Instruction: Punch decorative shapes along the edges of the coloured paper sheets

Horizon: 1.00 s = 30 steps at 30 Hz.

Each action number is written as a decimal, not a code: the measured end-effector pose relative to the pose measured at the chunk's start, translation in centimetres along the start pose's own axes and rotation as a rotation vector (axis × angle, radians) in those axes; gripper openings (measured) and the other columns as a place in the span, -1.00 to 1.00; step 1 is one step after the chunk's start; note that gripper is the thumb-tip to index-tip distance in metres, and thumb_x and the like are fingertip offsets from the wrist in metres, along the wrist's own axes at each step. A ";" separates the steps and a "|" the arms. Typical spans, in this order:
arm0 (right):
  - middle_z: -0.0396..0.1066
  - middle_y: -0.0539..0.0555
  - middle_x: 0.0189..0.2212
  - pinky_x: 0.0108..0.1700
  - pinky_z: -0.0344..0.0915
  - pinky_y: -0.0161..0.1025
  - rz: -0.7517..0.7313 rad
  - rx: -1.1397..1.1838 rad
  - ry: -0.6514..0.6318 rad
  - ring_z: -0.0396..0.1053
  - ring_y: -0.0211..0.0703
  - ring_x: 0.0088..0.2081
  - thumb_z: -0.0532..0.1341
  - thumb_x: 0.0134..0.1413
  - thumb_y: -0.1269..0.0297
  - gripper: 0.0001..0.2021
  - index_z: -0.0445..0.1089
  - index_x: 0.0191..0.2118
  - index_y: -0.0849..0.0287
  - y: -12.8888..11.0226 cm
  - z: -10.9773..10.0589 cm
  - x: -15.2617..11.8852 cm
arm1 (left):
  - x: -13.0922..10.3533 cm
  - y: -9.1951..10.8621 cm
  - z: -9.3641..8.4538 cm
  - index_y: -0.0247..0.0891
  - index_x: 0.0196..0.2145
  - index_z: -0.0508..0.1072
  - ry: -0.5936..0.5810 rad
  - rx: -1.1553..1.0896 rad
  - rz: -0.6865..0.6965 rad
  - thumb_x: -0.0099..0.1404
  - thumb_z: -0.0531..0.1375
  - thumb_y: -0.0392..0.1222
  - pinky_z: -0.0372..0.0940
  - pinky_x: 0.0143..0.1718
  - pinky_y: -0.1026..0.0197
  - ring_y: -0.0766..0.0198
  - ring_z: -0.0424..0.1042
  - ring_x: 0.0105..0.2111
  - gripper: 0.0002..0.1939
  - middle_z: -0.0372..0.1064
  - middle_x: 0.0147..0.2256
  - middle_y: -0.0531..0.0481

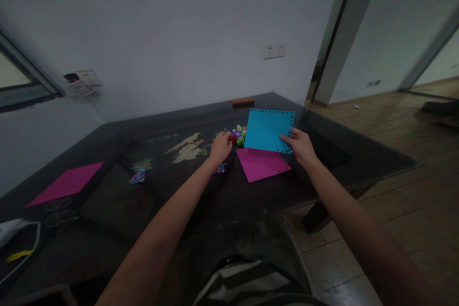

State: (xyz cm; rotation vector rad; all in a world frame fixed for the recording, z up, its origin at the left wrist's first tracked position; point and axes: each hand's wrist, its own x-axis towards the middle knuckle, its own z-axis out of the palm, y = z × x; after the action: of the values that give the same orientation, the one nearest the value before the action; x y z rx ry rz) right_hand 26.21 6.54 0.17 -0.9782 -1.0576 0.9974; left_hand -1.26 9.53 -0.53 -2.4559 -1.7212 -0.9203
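A blue sheet (pixel 268 129) with a row of dark marks along its top and right edges is pinched at its right side by my right hand (pixel 301 145). Partly under it, a pink sheet (pixel 261 165) lies on the dark table (pixel 222 203). My left hand (pixel 221 147) reaches to a cluster of small round green and purple pieces (pixel 240 135), its fingers closed at a red piece (pixel 233 139). Whether the red piece is gripped is hard to tell. A small blue and red patterned item (pixel 220 168) shows beside my left wrist.
Another pink sheet (pixel 68 183) lies at the table's left, near a second patterned item (pixel 138 176) and clear round objects (pixel 59 212). A brown block (pixel 243 102) sits at the back edge. A white cable (pixel 37 239) and yellow strip (pixel 19 255) are at the lower left.
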 end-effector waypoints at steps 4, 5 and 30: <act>0.52 0.04 -0.39 -0.31 0.39 -0.12 0.000 -0.012 -0.001 0.44 -0.15 -0.45 0.41 -0.35 0.25 -0.62 0.46 -0.26 0.15 -0.1 0.0 0.0 | 0.5 -0.1 0.8 -0.17 -0.07 0.43 -0.008 0.110 0.023 0.28 0.03 -0.25 0.18 -0.02 0.03 0.03 0.21 0.01 -0.71 0.26 -0.01 -0.14; 0.52 0.04 -0.39 -0.31 0.40 -0.11 0.000 -0.011 -0.001 0.44 -0.15 -0.45 0.40 -0.35 0.26 -0.63 0.46 -0.26 0.15 -0.1 0.0 0.0 | 0.8 -0.2 1.2 -0.15 -0.05 0.41 -0.009 0.119 0.012 0.28 0.05 -0.22 0.17 -0.01 0.00 0.00 0.17 0.04 -0.70 0.23 0.03 -0.14; 0.52 0.02 -0.42 -0.39 0.41 -0.20 0.088 -0.011 -0.145 0.43 -0.19 -0.49 0.43 -0.38 0.30 -0.65 0.45 -0.31 0.14 -0.3 0.3 -0.4 | 0.8 1.0 -0.5 -0.32 -0.13 0.45 0.046 -0.281 -0.139 0.29 0.06 -0.18 0.16 0.06 0.05 0.09 0.30 0.03 -0.72 0.35 -0.02 -0.20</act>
State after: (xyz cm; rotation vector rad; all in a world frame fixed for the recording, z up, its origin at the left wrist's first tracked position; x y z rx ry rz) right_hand 25.90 6.16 0.45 -0.9793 -1.1488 1.1496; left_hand -0.40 9.66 0.60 -2.4736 -1.8842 -1.3056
